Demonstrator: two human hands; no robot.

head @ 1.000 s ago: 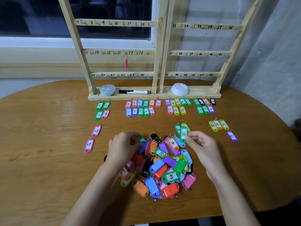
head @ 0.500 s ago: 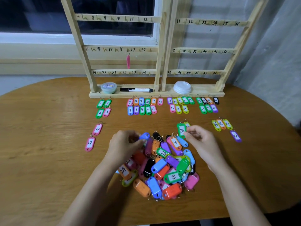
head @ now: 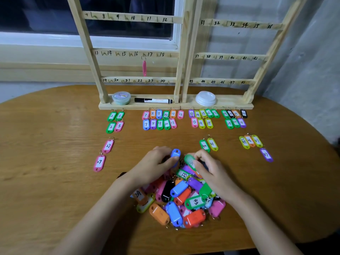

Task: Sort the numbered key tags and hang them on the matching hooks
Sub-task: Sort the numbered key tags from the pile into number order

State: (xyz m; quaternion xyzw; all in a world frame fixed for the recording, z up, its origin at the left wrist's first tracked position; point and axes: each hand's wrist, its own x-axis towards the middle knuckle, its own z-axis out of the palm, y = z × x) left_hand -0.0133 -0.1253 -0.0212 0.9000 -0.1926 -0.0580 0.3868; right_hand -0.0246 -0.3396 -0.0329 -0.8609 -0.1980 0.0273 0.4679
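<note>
**A:** Where are we w/ the tags?

**B:** Sorting, I'd say. Most sit in a heap [head: 181,201] on the table [head: 55,181], close to the person, w/ both hands at its far edge. The left hand [head: 156,167] pinches a blue tag [head: 175,153] between thumb and fingers, blank side up, so no number shows. The right hand [head: 213,172] has its fingers curled round a green tag [head: 189,161]. The label's partly covered, can't read it.

**A:** Anything hung yet?

**B:** Just one pink tag [head: 144,68] on the rack [head: 185,57], at the hook by 17. Others lie in rows [head: 159,124] in front of the rack's base, grouped by number.

**A:** What could go wrong?

**B:** A few things, imo. The rings in the heap look tangled — lifting one tag could drag a neighbour out toward the pair of tags [head: 204,145] just beyond the right hand, mixing sorted w/ unsorted. The handwritten digits are easy to misread, e.g. 1 vs 7, so a tag may land in the wrong row. And w/ both hands busy, neither is free to steady the heap — a loose pinch could drop a tag back in.
</note>
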